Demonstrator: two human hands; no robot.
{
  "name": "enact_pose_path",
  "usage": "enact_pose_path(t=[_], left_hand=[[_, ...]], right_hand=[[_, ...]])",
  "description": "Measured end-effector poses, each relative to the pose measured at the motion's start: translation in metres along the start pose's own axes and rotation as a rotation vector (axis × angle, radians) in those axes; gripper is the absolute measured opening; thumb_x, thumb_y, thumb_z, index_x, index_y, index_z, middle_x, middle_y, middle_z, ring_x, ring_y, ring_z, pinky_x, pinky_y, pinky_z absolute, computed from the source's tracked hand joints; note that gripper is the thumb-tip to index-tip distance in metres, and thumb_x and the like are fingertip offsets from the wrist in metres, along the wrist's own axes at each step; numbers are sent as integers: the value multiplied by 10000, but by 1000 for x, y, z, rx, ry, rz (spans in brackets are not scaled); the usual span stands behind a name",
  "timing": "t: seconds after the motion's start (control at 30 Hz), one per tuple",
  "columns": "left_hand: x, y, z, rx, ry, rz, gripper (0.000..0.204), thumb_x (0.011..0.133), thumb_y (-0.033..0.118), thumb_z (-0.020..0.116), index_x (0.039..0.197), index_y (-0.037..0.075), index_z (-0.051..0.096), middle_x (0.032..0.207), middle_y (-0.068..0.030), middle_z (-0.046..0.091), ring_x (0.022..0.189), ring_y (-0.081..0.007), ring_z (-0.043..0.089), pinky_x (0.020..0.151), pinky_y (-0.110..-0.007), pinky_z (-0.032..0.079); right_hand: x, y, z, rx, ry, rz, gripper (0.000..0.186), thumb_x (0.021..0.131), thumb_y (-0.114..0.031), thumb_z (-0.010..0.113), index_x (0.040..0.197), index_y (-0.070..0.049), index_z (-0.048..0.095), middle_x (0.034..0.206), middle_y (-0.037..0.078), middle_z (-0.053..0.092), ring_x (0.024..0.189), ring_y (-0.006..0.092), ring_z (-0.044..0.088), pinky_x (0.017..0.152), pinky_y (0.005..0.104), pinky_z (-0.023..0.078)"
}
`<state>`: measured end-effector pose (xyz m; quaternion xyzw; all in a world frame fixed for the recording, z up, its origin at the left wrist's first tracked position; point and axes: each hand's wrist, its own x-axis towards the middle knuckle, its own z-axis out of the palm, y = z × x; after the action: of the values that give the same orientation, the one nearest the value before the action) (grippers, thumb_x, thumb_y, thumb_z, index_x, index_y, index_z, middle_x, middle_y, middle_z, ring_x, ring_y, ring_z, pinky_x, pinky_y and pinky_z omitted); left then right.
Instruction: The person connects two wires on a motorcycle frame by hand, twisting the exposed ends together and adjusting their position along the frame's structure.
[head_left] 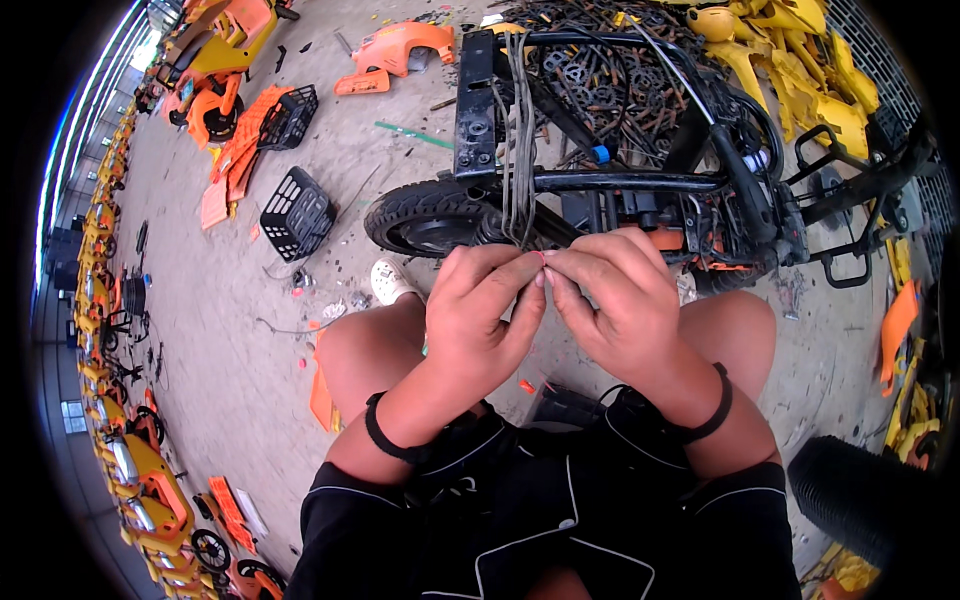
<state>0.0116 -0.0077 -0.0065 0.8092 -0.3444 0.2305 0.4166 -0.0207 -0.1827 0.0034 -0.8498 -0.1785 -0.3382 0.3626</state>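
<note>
My left hand [485,310] and my right hand [605,305] meet at the centre, fingertips pinched together on a tiny red item [539,258], which looks like a thin wire; its exact shape is hard to make out. Just beyond them stands a stripped black scooter frame [610,180], with grey cables [515,120] looped over its bars and hanging down toward my hands. Its black tyre [395,225] is to the left, behind my left hand.
Two black crates [310,200] [275,130] lie at left near orange panels [400,50]. A pile of metal parts [590,80] and yellow panels [830,110] are behind the frame. Scooters [150,470] line the left side. A black ribbed object [840,490] is at lower right.
</note>
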Motion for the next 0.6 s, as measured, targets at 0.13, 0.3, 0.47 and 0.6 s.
enact_pose_path(t=[0.13, 0.3, 0.47, 0.6], left_hand=[[1, 5, 3, 16, -16, -22, 236, 791, -29, 776, 1020, 17, 741, 949, -115, 692, 825, -272, 645, 731, -357, 513], [-3, 3, -1, 72, -21, 18, 248, 778, 5, 779, 1021, 6, 727, 990, -136, 691, 856, -315, 662, 740, -397, 537], [-2, -1, -7, -6, -94, 27, 248, 801, 50, 766, 1035, -20, 725, 1012, -156, 675, 856, -334, 650, 740, -413, 546], [-6, -1, -11, -43, -111, 55, 260, 822, 49, 753, 1064, -35, 713, 1000, -146, 658, 830, -316, 626, 735, -394, 533]], right_hand=[[-1, 3, 0, -51, 9, -42, 250, 737, -17, 814, 977, -26, 744, 940, 73, 689, 813, 258, 642, 707, 351, 544], [3, -4, -1, -137, -41, -96, 260, 735, -18, 811, 984, -22, 738, 930, 83, 675, 823, 274, 645, 732, 368, 551], [4, -5, 0, -189, -97, -102, 210, 747, -2, 804, 934, -32, 714, 907, 105, 669, 823, 299, 644, 738, 398, 541], [2, -9, 1, -157, -101, -106, 196, 718, 31, 779, 876, -29, 680, 880, 114, 658, 793, 323, 621, 702, 410, 527]])
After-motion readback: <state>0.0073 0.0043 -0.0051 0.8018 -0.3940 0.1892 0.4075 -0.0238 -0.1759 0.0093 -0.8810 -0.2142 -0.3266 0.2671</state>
